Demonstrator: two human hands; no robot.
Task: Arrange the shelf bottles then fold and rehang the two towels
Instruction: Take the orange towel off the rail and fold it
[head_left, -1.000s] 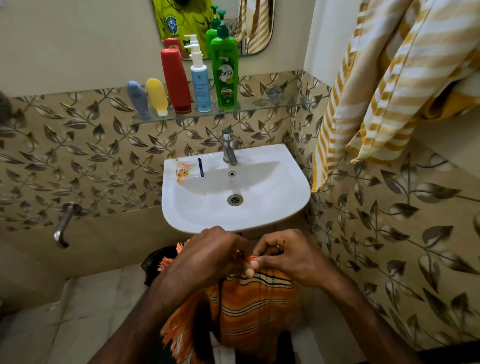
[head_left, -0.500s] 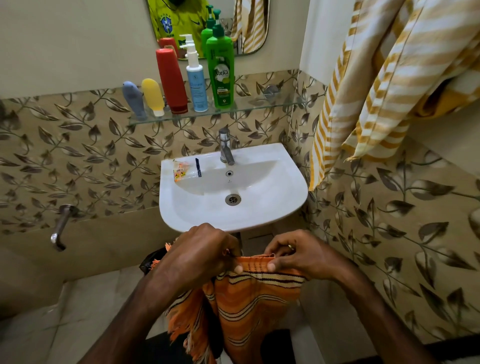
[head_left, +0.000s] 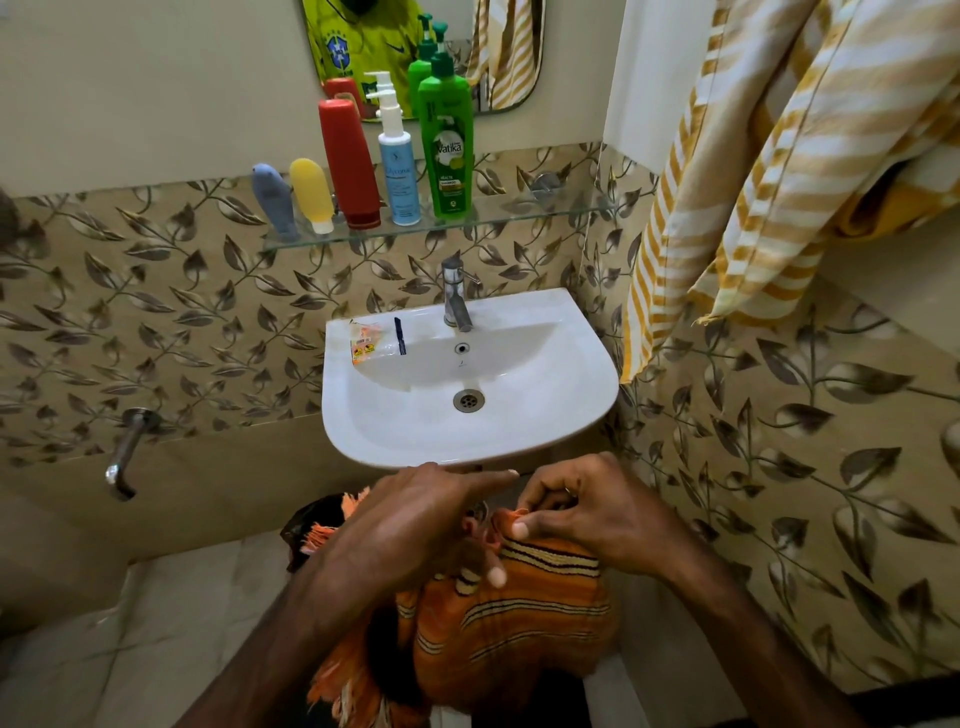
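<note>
The right hand (head_left: 597, 512) pinches the top edge of the orange striped towel (head_left: 511, 618) between thumb and curled fingers. The left hand (head_left: 410, 525) lies over the towel's upper left part, index finger stretched straight out toward the right hand; its other fingers curl down onto the cloth, though whether they grip it I cannot tell. The towel hangs bunched below the white washbasin (head_left: 467, 384). Above the basin, five bottles stand in a row on the glass shelf (head_left: 545, 215). A yellow striped towel (head_left: 769, 171) hangs at the right wall.
</note>
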